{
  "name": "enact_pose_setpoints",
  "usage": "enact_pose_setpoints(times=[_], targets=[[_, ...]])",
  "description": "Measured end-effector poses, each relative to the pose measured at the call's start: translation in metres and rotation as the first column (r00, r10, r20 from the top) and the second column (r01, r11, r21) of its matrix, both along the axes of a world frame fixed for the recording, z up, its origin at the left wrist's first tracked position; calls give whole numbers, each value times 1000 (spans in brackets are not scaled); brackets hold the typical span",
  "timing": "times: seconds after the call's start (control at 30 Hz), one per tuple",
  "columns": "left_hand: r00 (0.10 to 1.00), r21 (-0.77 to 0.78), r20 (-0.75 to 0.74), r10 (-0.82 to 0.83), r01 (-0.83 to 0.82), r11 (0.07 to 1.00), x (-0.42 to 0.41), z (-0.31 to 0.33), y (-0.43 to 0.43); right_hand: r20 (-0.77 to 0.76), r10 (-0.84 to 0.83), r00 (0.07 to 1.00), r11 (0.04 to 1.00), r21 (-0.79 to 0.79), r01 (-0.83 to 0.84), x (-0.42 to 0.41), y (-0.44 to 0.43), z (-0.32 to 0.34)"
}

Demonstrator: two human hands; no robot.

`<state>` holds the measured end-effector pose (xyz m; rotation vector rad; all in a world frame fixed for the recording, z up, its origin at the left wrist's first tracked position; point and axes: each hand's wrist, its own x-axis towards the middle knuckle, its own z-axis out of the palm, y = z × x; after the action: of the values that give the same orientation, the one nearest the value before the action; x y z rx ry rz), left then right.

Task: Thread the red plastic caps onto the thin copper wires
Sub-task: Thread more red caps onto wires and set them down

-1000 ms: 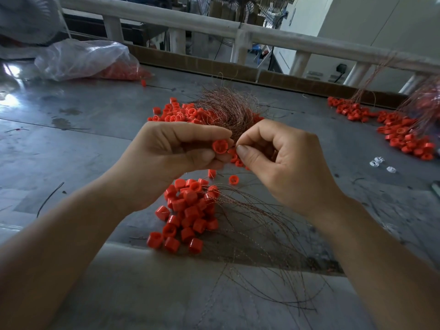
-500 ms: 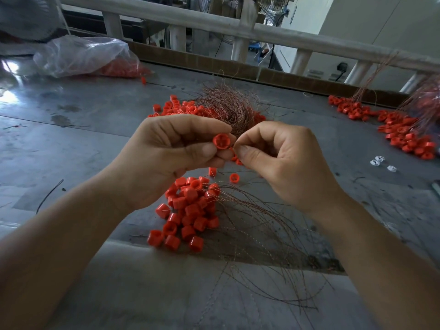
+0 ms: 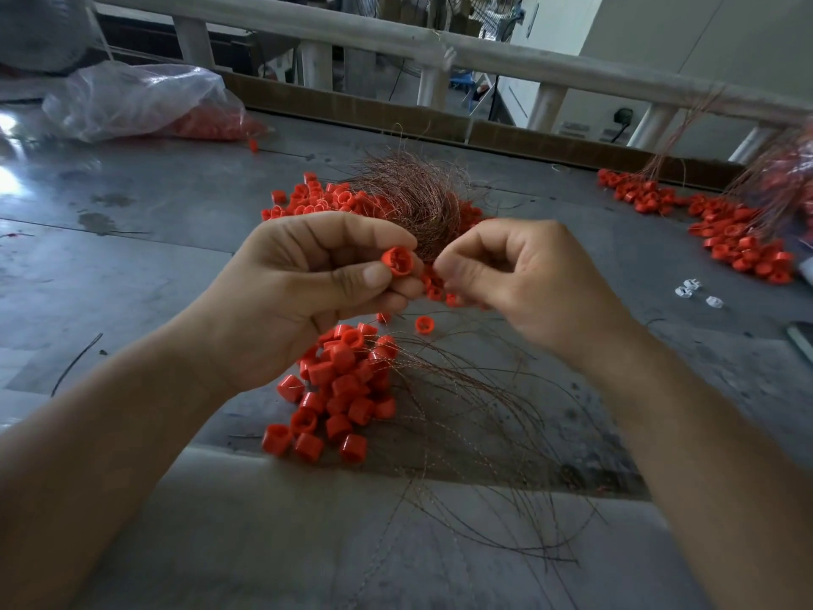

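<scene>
Left hand (image 3: 308,297) pinches a red cap (image 3: 397,261) between thumb and forefinger; right hand (image 3: 523,279) curls just beside it, its hold unclear.

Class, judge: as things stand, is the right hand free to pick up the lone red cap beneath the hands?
Probably not yet: the lone cap lies uncovered nearby, but the right hand seems busy pinching a wire.
</scene>
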<state>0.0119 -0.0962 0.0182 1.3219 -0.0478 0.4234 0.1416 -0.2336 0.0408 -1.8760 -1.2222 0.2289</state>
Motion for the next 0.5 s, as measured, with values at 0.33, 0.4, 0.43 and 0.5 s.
enact_pose_setpoints(times=[0.33, 0.4, 0.43, 0.5], targets=[[999, -16, -12, 48, -48, 999, -1, 0, 1, 238, -394, 888, 875, -197, 441, 68, -17, -22], [999, -15, -10, 50, -51, 999, -1, -1, 1, 237, -327, 915, 898, -222, 379, 64, -14, -24], [999, -14, -10, 51, -51, 999, -1, -1, 1, 236, -290, 928, 910, -232, 344, 61, -13, -24], [999, -12, -10, 50, -50, 999, -1, -1, 2, 242, -225, 944, 921, -264, 287, 56, -9, -26]])
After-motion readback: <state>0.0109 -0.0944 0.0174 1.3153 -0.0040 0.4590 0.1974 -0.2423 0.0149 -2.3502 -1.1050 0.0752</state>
